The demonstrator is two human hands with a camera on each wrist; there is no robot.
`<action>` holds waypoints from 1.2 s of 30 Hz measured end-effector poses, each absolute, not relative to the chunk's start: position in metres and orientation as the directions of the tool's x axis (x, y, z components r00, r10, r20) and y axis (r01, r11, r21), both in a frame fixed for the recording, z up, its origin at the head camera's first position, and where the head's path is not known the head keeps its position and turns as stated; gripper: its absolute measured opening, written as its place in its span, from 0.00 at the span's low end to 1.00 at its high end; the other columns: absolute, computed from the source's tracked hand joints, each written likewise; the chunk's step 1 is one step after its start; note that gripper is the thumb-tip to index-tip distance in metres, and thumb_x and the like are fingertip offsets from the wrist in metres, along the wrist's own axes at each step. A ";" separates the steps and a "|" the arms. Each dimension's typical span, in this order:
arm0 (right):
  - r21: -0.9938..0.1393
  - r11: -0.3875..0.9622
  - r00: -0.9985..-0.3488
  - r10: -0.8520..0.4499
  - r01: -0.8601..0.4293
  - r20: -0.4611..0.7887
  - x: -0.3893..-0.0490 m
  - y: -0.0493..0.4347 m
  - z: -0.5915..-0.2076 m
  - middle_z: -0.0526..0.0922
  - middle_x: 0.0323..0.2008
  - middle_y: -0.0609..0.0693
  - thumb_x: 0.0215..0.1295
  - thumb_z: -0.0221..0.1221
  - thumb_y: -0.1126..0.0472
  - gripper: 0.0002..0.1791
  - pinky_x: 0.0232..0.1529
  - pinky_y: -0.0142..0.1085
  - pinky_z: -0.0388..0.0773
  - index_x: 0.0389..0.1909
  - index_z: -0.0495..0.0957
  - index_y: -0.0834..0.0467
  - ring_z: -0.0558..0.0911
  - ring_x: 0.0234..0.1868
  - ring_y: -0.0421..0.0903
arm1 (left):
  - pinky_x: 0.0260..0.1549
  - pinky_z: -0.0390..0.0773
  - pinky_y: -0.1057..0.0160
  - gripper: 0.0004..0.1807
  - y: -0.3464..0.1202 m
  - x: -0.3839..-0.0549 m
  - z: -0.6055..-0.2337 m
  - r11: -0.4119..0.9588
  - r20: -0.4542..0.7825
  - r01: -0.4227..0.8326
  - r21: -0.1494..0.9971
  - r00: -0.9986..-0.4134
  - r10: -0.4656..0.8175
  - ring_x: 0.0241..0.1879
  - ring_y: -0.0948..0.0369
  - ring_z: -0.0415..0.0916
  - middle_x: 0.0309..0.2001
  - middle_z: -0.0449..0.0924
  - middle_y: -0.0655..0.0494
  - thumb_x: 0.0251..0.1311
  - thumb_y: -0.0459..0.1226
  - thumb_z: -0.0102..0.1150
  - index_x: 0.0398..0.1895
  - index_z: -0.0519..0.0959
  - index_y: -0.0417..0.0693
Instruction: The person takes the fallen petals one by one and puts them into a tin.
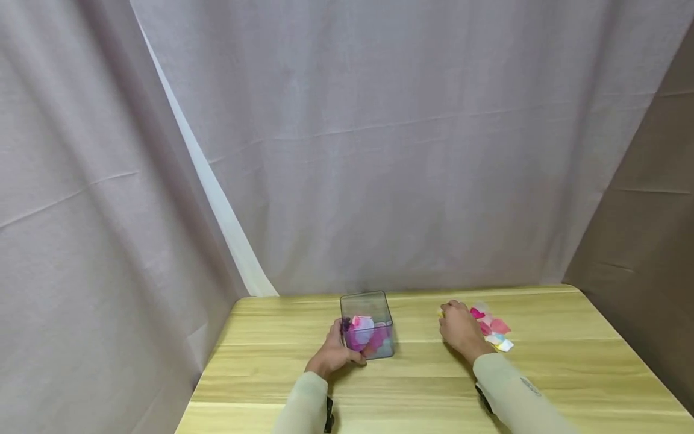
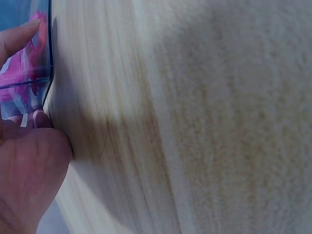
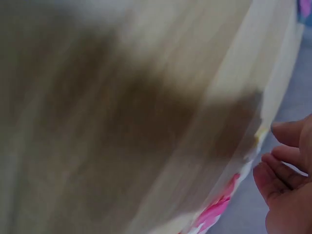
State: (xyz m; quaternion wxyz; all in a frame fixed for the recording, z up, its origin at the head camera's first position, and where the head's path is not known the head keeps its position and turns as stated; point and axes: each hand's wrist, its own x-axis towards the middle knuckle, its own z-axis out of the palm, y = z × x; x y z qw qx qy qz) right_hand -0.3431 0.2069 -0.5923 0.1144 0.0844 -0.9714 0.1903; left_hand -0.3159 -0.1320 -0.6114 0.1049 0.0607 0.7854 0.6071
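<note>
A clear rectangular plastic box (image 1: 383,346) stands on the table, with pink, purple and white petal-like pieces (image 1: 362,331) inside it. My left hand (image 1: 332,355) grips the box from its left side. In the left wrist view the thumb (image 2: 19,41) lies along one wall, and other fingertips show at the box's lower edge. To the right, my right hand (image 1: 461,328) is low over the table beside a loose cluster of pink, red and white pieces (image 1: 490,325). Its thumb and fingers stand apart in the right wrist view, near a small yellow piece (image 3: 261,134).
The light wooden table (image 1: 412,392) has rounded far corners. Grey curtains (image 1: 379,181) hang behind it and at both sides, with a pale gap (image 1: 217,193) at the left. Black bands (image 1: 329,416) show at both wrists.
</note>
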 end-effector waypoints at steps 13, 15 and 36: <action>-0.239 0.944 -0.963 -0.183 -0.229 0.199 -0.360 0.220 -0.595 0.82 0.35 0.58 0.54 0.61 0.77 0.07 0.42 0.53 0.88 0.34 0.81 0.67 0.85 0.39 0.58 | 0.82 0.43 0.29 0.62 -0.128 -0.317 -0.611 0.245 -0.082 -0.028 0.969 -0.973 0.217 0.79 0.34 0.57 0.76 0.64 0.35 0.31 0.22 0.78 0.78 0.59 0.40; -0.243 0.942 -0.961 -0.186 -0.234 0.202 -0.360 0.221 -0.595 0.82 0.36 0.58 0.53 0.61 0.78 0.08 0.43 0.53 0.88 0.35 0.81 0.68 0.85 0.39 0.58 | 0.82 0.43 0.28 0.62 -0.128 -0.316 -0.611 0.242 -0.083 -0.028 0.970 -0.973 0.216 0.79 0.35 0.58 0.76 0.64 0.35 0.31 0.22 0.78 0.78 0.59 0.41; -0.204 0.944 -0.956 -0.221 -0.260 0.194 -0.358 0.214 -0.598 0.82 0.42 0.60 0.55 0.65 0.77 0.16 0.50 0.52 0.88 0.46 0.80 0.71 0.84 0.46 0.60 | 0.82 0.44 0.29 0.62 -0.131 -0.318 -0.612 0.254 -0.099 -0.044 0.966 -0.973 0.208 0.79 0.37 0.57 0.74 0.66 0.38 0.32 0.24 0.80 0.78 0.61 0.44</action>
